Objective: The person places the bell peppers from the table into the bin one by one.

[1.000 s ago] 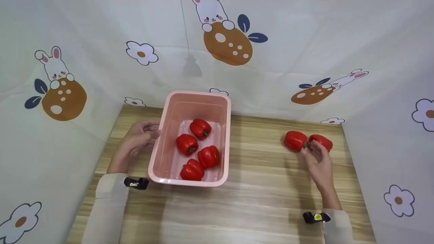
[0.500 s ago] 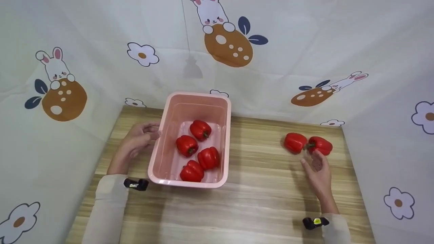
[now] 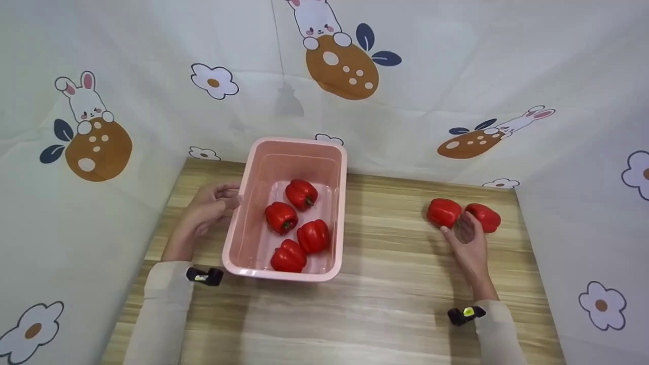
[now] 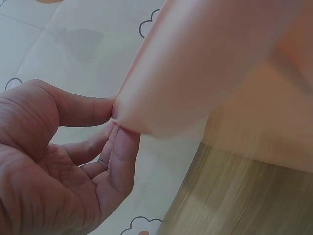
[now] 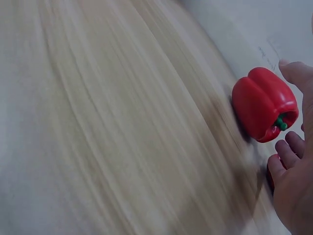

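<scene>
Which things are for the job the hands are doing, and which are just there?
Job things:
pink bin, pinched by the left hand
four red peppers inside
two red peppers outside it, near the right hand

Just there:
wooden table
bunny-print cloth
black wrist gadgets

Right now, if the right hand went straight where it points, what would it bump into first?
Probably the red pepper on the table nearer the pink bin: the right hand points roughly at it, but the exact gap is unclear.

Pink bin [image 3: 299, 165]: four peppers [image 3: 280, 217] inside, two outside
</scene>
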Demonstrator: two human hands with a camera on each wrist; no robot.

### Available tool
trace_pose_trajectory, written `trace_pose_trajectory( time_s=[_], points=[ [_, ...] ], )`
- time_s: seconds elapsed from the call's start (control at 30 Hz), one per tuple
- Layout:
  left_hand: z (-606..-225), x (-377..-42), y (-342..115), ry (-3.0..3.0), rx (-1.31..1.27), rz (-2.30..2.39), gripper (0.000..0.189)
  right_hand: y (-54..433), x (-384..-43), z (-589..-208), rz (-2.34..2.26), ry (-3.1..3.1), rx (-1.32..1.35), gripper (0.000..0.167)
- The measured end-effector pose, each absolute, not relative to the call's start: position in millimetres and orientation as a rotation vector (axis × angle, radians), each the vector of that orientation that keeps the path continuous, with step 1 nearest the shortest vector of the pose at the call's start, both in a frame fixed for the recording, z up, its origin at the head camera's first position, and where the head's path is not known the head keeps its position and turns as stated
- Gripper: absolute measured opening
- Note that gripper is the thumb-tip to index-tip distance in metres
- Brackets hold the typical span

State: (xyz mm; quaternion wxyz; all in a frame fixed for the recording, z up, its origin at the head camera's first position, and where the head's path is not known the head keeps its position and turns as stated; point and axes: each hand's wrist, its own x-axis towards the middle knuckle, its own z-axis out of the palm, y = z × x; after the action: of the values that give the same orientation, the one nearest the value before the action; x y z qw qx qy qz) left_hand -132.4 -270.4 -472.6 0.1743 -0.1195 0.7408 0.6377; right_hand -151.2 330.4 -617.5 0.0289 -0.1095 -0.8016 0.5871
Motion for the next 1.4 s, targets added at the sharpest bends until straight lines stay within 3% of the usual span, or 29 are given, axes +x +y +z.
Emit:
trace_pose_trajectory(
  time_s=[0.6, 0.83, 1.4],
  points=[
    [-471.5, -130.8, -269.2, 2.122, -0.332, 1.788, 0.059, 314.9, -186.3, -621.5, 1.651, -2.601, -0.392, 0.100],
    [-471.6, -128.8, -271.1, 2.168, -0.342, 1.753, 0.058, 301.1, -196.2, -631.3, 1.609, -2.622, -0.394, 0.114],
    [-471.4, -131.3, -269.2, 2.185, -0.377, 1.740, 0.056, 289.3, -206.1, -635.0, 1.666, -2.441, -0.440, 0.097]
  ],
)
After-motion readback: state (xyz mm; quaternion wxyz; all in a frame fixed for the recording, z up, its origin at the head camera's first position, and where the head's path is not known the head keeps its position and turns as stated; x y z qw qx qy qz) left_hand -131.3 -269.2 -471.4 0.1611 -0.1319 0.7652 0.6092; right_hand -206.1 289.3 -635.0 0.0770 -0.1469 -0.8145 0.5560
